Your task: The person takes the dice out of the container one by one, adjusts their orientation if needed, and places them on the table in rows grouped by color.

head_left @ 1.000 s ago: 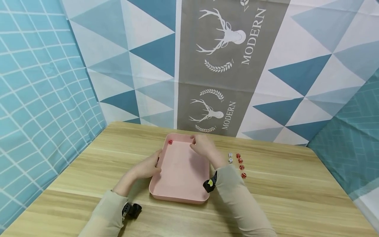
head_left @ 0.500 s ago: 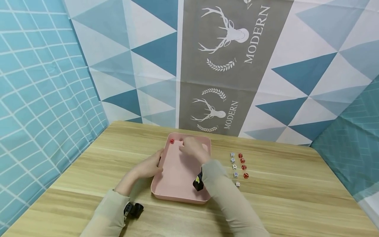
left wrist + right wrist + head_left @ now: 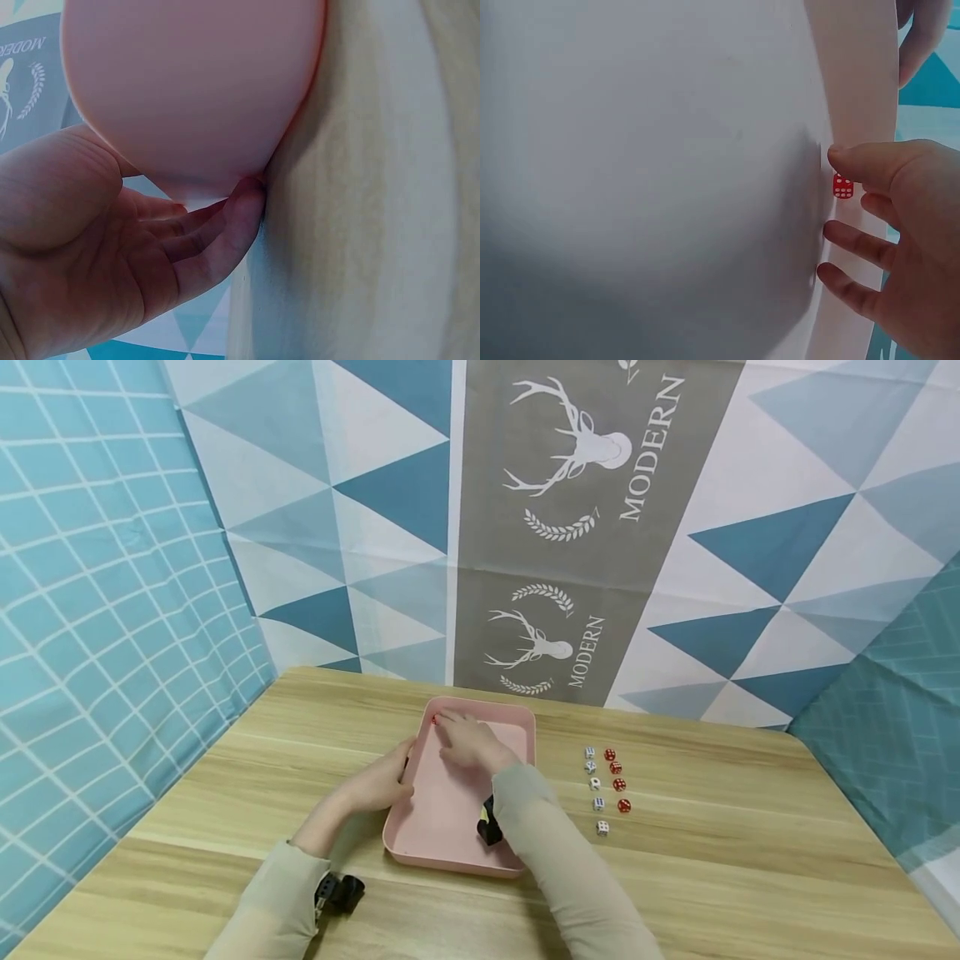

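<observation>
A shallow pink tray [image 3: 431, 827] lies on the wooden table. My left hand [image 3: 378, 781] grips its left wall, thumb over the rim and fingers curled against the outside, as the left wrist view shows. Inside the tray, my right hand [image 3: 468, 743] reaches into the far left corner with its fingers spread. A red die [image 3: 843, 186] with white pips sits there by the wall. In the right wrist view the thumb tip is right at the die's edge, the index fingertip is close on its other side, and the other fingers are apart from it.
Right of the tray, several white dice [image 3: 596, 784] stand in a column beside a column of red dice [image 3: 619, 785]. A patterned cloth [image 3: 525, 568] hangs behind the table [image 3: 735, 860], and a blue grid cloth [image 3: 112, 568] hangs at the left.
My right hand has moved left from the tray's far right rim to the red die in the far left corner, uncovering more white dice on the table. The left hand keeps its grip.
</observation>
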`<state>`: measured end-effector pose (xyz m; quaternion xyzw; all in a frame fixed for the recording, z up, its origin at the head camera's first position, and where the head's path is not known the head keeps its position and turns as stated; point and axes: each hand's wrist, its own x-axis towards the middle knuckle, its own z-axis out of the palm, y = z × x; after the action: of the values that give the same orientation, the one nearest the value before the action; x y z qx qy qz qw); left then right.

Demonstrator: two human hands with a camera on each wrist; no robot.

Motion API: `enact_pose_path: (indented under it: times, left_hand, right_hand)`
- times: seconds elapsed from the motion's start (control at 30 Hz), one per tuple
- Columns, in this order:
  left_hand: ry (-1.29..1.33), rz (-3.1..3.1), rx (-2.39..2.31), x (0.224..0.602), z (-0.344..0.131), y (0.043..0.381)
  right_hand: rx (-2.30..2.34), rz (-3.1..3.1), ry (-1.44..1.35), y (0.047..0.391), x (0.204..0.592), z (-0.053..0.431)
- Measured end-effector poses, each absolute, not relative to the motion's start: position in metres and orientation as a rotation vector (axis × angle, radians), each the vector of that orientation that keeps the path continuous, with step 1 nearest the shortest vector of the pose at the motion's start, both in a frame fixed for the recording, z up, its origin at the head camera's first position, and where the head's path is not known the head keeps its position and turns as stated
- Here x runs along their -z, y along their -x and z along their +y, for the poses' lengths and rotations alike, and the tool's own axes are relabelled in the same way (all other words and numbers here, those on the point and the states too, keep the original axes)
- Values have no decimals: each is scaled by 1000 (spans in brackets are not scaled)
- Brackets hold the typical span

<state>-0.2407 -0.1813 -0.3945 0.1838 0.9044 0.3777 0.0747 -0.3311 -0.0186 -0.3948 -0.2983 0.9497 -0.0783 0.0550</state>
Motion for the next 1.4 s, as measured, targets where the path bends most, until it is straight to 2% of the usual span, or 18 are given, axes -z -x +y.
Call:
enact_pose_path:
  times: [0.57, 1.4]
  left_hand:
    - [-563, 2740, -1103, 396, -181, 243]
    - [-507, 2741, -1087, 396, -182, 242]
  right_hand:
    - [94, 2945, 935, 333, 393, -22]
    - [333, 3013, 944, 327, 386, -12]
